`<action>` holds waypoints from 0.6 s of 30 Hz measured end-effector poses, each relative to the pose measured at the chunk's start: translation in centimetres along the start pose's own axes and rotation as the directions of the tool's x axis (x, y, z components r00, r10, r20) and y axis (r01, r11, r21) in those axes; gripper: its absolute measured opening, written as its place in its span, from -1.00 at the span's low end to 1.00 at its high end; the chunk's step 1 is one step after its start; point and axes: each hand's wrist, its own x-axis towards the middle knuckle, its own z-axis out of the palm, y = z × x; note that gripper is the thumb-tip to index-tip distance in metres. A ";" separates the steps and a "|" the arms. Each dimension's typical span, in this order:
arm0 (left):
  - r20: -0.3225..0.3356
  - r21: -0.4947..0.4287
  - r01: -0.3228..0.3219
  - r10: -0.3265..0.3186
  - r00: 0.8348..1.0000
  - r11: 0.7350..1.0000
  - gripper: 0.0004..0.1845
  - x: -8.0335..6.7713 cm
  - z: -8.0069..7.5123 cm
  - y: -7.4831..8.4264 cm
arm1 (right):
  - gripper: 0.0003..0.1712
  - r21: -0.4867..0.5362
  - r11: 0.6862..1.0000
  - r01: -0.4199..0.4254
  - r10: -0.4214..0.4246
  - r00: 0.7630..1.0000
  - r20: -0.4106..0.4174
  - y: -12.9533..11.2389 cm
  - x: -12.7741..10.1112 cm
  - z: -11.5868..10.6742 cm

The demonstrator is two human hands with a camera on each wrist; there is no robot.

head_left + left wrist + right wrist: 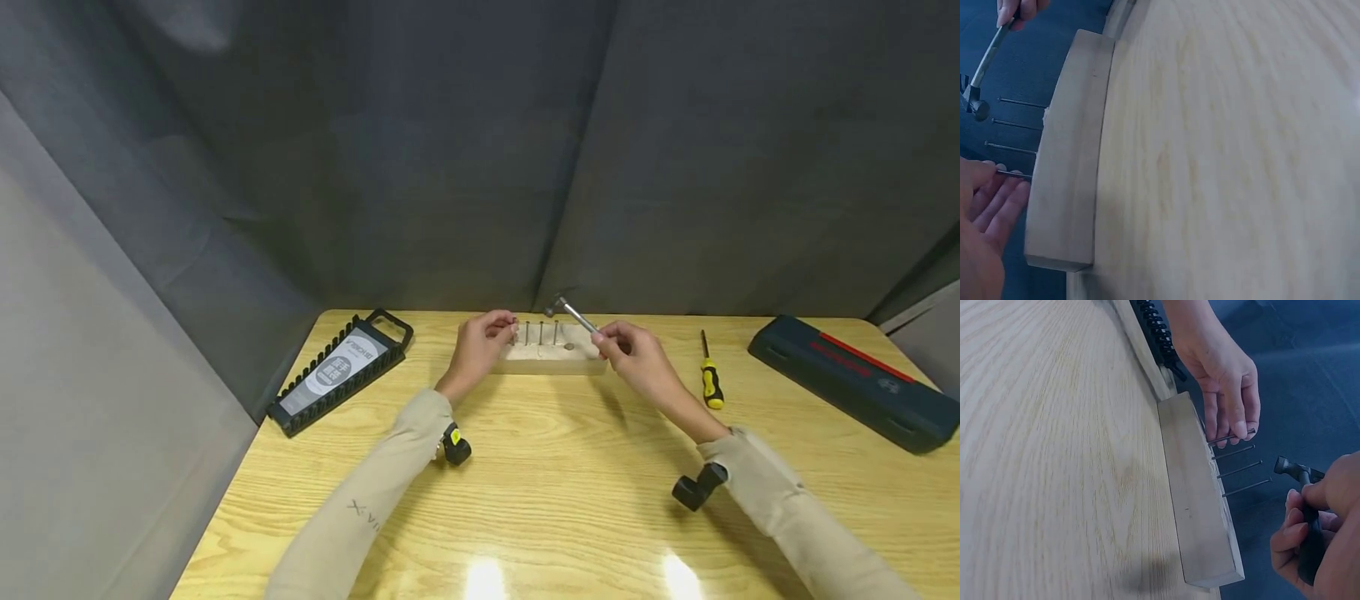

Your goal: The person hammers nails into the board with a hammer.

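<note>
A pale wooden block [551, 367] lies near the table's back edge, with several nails [1239, 469] standing upright in its top. At the block's left end my left hand [477, 346] pinches the leftmost nail [1013, 174] between thumb and fingers, its tip at the wood. My right hand [637, 360] grips a small claw hammer [577, 316] by its handle, above the block's right part. The hammer's head [1291, 467] is raised beside the nail heads, apart from them. A small dark spot [568, 346] shows on the block's top, right of the nails.
To the left lies a black wrench rack [341, 375] with a printed label. A yellow and black screwdriver [711, 379] rests right of my right hand. Farther right is a dark blue case [847, 379] with a red stripe. A dark curtain [450, 167] hangs behind the table.
</note>
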 end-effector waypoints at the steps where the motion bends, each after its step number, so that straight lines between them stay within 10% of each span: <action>1: -0.001 -0.005 -0.002 0.002 1.000 1.000 -0.77 -0.1 0.0 0.0 | -0.68 0.000 1.000 0.001 -0.001 1.000 0.000 0.0 0.0 0.0; 18: -0.083 -0.202 -0.012 -0.005 0.997 0.979 -0.76 -0.4 0.8 -1.8 | -0.75 -0.055 0.997 0.051 -0.053 0.998 -0.037 -0.4 1.0 1.7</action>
